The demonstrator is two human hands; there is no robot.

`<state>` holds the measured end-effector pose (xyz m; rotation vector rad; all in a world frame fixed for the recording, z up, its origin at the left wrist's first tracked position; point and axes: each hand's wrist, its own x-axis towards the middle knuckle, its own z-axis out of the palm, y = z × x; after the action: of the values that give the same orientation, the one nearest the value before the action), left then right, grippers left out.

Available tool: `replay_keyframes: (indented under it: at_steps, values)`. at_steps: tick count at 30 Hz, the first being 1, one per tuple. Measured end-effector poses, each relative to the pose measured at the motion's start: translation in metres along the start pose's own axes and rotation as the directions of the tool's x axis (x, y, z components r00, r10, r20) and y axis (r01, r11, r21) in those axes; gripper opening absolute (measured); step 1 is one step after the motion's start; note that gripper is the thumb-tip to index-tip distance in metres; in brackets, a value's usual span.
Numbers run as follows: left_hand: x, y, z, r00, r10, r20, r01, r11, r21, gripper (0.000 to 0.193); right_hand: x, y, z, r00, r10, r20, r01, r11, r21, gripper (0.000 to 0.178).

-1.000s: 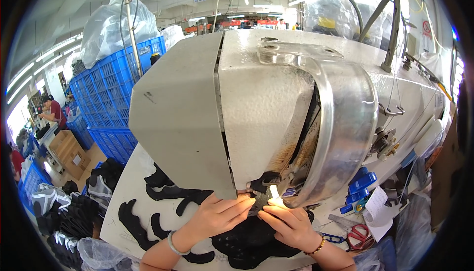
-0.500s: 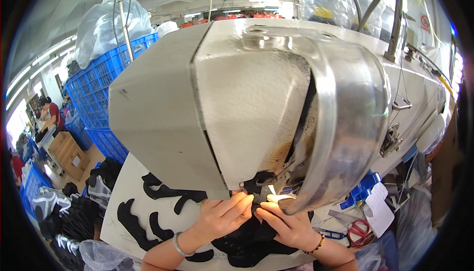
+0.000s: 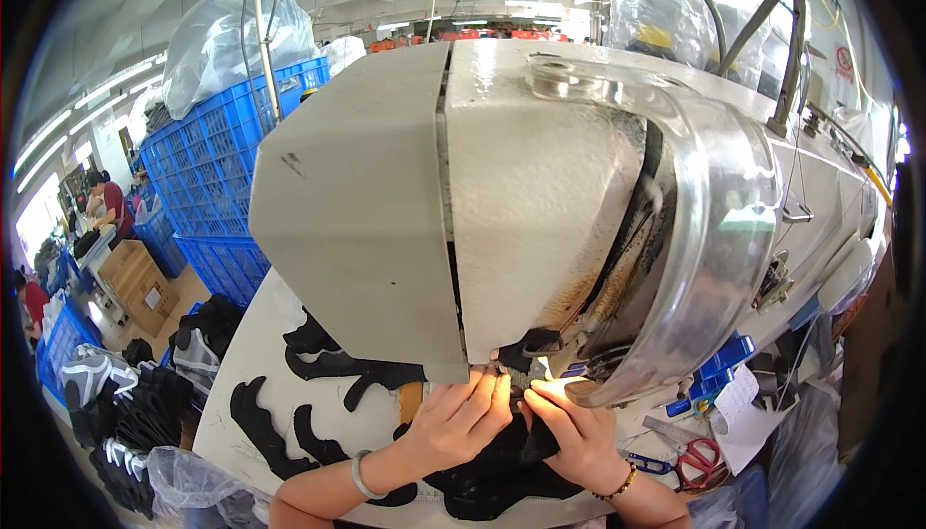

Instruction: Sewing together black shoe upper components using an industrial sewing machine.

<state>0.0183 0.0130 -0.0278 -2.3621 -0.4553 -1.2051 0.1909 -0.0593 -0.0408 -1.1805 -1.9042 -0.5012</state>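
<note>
The pale head of a large sewing machine (image 3: 540,172) fills the middle, with a clear curved guard (image 3: 719,201) on its right side. Beneath it, a lamp lights a black fabric piece (image 3: 519,382) by the needle area. My left hand (image 3: 461,420) has its fingers closed on the left edge of that piece. On its right side, my right hand (image 3: 577,433) pinches the piece between thumb and fingers. More black fabric (image 3: 492,476) lies under and between my wrists. The needle itself is hidden by the machine head.
Curved black cut pieces (image 3: 258,428) lie on the white table (image 3: 227,433) at left. Red-handled scissors (image 3: 702,459), a metal ruler (image 3: 675,433) and a paper sheet (image 3: 738,413) are at right. Blue crates (image 3: 207,167) and stacked shoe parts (image 3: 145,423) stand left; people work beyond.
The whole view has shifted a little, so the machine head sits farther right in it. Both hands keep hold of the fabric near the needle area, with their fingers slightly repositioned.
</note>
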Motion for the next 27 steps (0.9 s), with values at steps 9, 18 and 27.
replay_keyframes:
  at_steps: [9,18,27]
  values:
    - [-0.029,-0.03,0.012,0.978,-0.172,0.118,0.2,0.935,-0.292,0.03,-0.008,0.003,0.0,0.996,0.041,0.082,-0.045,0.998,0.042,0.032]
    - [-0.017,-0.033,0.015,0.961,-0.236,0.144,0.274,0.735,-0.621,0.024,-0.01,0.014,-0.005,0.993,-0.021,0.113,0.005,0.99,0.143,0.041]
    - [-0.008,-0.024,0.007,0.99,-0.106,0.098,0.129,0.952,-0.278,0.022,-0.028,0.032,0.01,0.986,0.09,0.144,-0.122,0.965,0.233,0.064]
